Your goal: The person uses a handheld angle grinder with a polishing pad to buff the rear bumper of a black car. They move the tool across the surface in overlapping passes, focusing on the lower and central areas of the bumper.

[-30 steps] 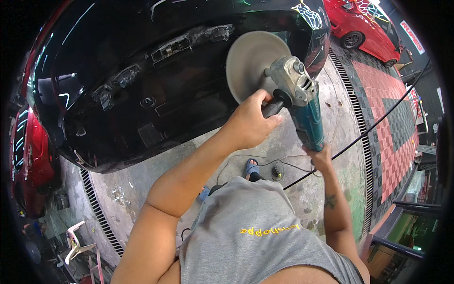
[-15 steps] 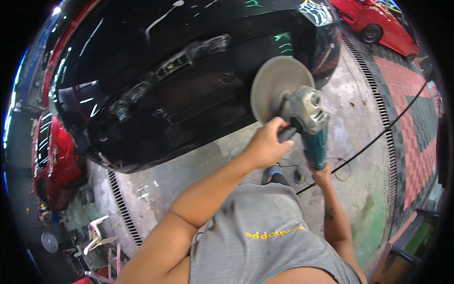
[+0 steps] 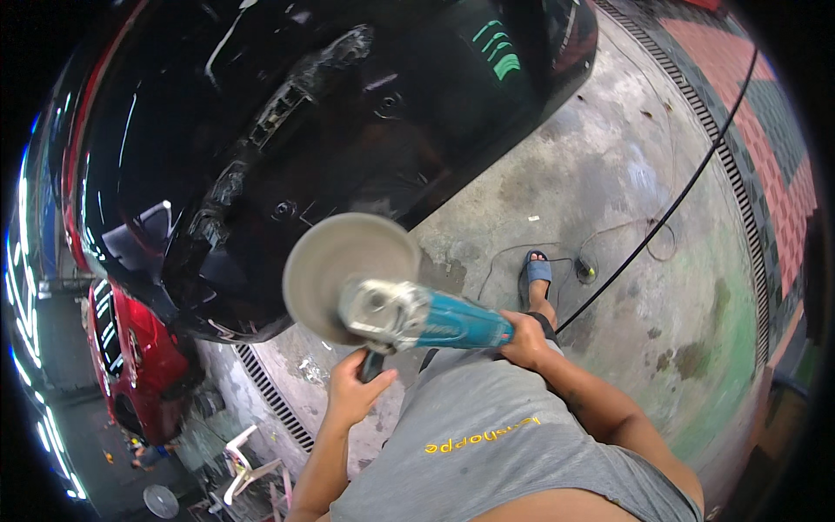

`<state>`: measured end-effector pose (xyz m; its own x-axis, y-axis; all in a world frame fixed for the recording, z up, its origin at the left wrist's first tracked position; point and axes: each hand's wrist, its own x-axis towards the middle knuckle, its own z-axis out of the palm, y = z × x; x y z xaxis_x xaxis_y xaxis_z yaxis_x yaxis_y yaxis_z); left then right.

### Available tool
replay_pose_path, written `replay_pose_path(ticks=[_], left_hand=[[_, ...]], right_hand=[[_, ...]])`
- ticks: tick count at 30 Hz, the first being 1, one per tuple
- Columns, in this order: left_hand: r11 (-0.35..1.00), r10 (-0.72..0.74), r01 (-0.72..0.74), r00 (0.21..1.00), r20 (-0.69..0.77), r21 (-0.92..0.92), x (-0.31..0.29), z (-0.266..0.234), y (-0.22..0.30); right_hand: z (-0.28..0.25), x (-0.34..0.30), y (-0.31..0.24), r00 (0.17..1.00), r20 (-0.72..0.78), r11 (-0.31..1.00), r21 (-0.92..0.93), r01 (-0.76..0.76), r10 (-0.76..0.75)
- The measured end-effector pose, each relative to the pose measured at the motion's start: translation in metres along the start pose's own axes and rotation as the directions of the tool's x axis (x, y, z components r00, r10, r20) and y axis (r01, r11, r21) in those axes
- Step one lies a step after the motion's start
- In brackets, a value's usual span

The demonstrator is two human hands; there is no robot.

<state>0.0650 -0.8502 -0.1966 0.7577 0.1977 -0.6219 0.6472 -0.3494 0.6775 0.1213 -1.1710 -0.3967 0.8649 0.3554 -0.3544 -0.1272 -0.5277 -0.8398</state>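
Both my hands are closed on a teal and silver electric polisher (image 3: pixel 461 320) with a round, pale pad (image 3: pixel 348 257). My left hand (image 3: pixel 352 393) is wrapped round the black side handle (image 3: pixel 371 365) by its head. At the rear of the body, my right hand (image 3: pixel 525 342) grips the tool, its fingers partly hidden. The pad overlaps the lower edge of a glossy black car panel (image 3: pixel 348 174) in the picture; whether they touch, I cannot tell. A recessed strip with rough grey patches (image 3: pixel 283 109) runs across that panel.
A thick black cable (image 3: pixel 657 224) passes to my right. Thin cord (image 3: pixel 531 246) lies on the stained concrete floor (image 3: pixel 600 157) near my sandalled foot (image 3: pixel 538 277). Drain grates (image 3: pixel 274 396) cross the floor. On the left are a red car (image 3: pixel 143 357) and a white plastic chair (image 3: pixel 241 465).
The polisher has swung left and nearer to me, from the right part of the panel to its lower left edge. Both hands keep their grip. The view has shifted too.
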Motion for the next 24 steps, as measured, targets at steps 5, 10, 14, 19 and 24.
replay_pose_path(ticks=[5, 10, 14, 19, 24], left_hand=[[0.965, 0.243, -0.226, 0.961, -0.131, 0.132, 0.017, -0.017, -0.06], [0.87, 0.35, -0.312, 0.936, -0.033, 0.383, 0.045, 0.045, 0.012], [0.839, 0.403, -0.401, 0.912, 0.077, 0.367, 0.083, 0.095, 0.072], [0.77, 0.493, -0.539, 0.842, 0.218, 0.34, 0.143, 0.17, 0.155], [0.847, 0.371, -0.445, 0.886, 0.277, 0.291, 0.176, 0.224, 0.209]], right_hand=[[0.102, 0.053, 0.033, 0.977, -0.099, 0.965, 0.161, 0.205, -0.191], [0.091, 0.073, 0.061, 0.998, -0.054, 0.874, 0.484, 0.035, -0.01], [0.039, 0.094, 0.113, 0.987, -0.149, 0.88, 0.475, 0.02, 0.059], [-0.07, 0.103, 0.163, 0.943, -0.329, 0.998, -0.028, -0.055, 0.043], [-0.153, 0.118, 0.195, 0.973, -0.217, 0.969, 0.248, -0.019, 0.074]])
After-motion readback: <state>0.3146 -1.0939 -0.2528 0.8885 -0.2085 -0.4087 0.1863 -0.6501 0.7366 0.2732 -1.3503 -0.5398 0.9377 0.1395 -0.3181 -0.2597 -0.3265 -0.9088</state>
